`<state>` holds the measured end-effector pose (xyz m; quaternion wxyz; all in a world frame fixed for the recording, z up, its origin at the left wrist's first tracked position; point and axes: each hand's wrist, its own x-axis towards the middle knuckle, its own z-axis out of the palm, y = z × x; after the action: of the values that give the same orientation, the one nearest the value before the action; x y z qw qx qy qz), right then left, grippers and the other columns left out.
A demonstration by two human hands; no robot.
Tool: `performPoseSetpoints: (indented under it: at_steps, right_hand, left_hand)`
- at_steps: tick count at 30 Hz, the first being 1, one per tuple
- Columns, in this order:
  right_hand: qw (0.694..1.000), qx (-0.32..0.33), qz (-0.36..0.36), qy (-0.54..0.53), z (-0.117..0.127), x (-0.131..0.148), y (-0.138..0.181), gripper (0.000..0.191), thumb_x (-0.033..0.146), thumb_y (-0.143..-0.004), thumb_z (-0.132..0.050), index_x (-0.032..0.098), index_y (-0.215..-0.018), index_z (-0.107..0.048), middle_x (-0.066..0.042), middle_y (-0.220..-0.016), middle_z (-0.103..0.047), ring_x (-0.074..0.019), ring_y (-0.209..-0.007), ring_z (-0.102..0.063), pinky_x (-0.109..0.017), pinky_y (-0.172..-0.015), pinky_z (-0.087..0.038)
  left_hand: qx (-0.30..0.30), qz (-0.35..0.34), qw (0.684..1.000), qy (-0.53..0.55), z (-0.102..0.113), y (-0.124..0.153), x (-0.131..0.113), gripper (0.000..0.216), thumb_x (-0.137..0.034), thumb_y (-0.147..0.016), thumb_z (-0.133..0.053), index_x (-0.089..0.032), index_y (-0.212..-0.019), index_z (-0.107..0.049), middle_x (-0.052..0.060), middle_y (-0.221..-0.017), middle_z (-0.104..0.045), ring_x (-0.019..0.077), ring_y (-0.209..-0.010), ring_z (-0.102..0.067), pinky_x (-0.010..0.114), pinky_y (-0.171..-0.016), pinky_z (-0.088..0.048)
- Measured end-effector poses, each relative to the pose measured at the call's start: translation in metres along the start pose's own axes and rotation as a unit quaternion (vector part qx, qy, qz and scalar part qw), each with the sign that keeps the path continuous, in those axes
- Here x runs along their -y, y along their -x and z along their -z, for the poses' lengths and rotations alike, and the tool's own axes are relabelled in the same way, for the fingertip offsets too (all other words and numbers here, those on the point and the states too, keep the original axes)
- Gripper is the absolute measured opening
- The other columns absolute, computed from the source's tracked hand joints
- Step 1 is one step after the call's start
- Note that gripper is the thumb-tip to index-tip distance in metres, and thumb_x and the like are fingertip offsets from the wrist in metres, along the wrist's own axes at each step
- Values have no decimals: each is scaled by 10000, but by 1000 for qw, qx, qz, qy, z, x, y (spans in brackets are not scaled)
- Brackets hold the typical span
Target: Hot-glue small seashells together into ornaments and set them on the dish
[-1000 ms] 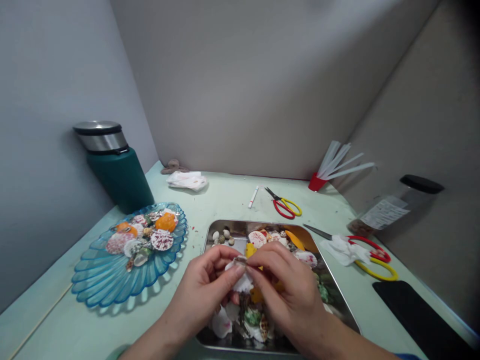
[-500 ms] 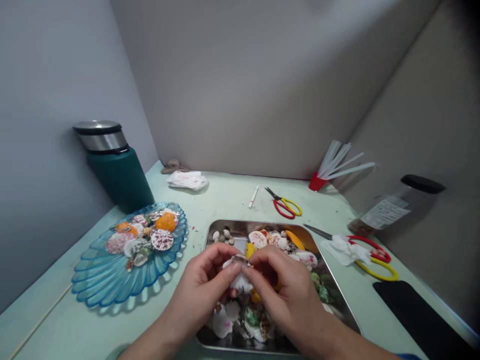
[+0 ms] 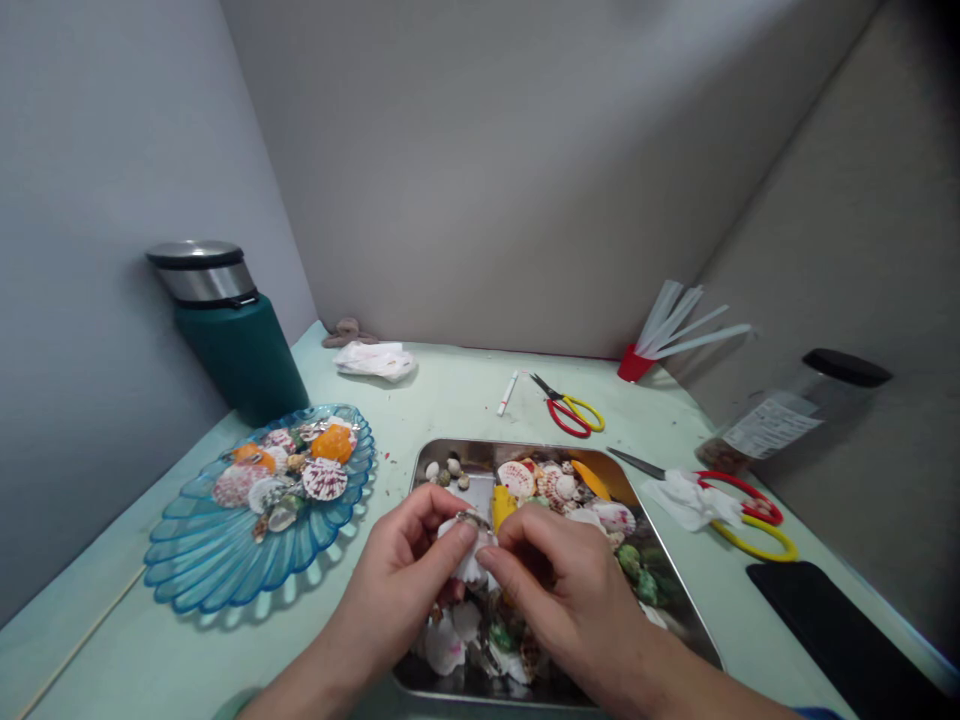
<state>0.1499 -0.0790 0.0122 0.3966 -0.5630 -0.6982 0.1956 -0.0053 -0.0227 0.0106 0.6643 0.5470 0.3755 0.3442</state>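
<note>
Shell [image 3: 471, 568], white and partly covered, is pinched between the thumb and fingers of the left hand [image 3: 405, 565], held above the metal tray [image 3: 686, 622]. From the fingertips of the right hand [image 3: 574, 580] it lies just to the left, its pale face toward the near side and a small dark strip, too blurred to name, along its far edge. Its long axis cannot be told under the fingers. The left hand is the nearer one, wrapping its left side; the right thumb tip is at its right edge, index finger bent, and I cannot tell whether those two pinch anything. More shells crowd the tray beneath. The tray rests on a pale green table [image 3: 442, 400], between a blue dish [image 3: 225, 570] on the left and scissors [image 3: 739, 482] on the right, with grey walls [image 3: 525, 180] behind.
</note>
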Motion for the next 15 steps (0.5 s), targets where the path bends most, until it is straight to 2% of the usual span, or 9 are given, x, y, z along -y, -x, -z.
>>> performPoseSetpoints:
  at_steps: [5,10,15]
  right_hand:
    - [1000,15,-6,-1,0,1,0,232,251,-876,-523,180,-658,-491,42,-581,-481,-86,-517,-424,-226,-515,-306]
    - [1000,-17,9,9,2,1,-1,245,218,-877,-504,177,-637,-470,42,-570,-447,-83,-510,-405,-226,-510,-292]
    - [997,-32,55,37,1,0,0,227,178,-873,-483,173,-647,-465,32,-588,-453,-83,-519,-403,-228,-516,-283]
  left_hand:
    - [12,-1,1000,-5,0,-1,0,175,-350,-799,-617,-187,-858,-596,-35,-645,-562,73,-505,-464,166,-469,-378]
    - [16,-2,1000,-10,0,-2,-1,285,-348,-777,-646,-203,-1019,-606,-22,-700,-577,87,-539,-492,181,-499,-415]
    - [56,-7,998,-16,2,-1,-2,222,-382,-813,-601,-189,-922,-595,-29,-675,-546,85,-553,-478,178,-513,-404]
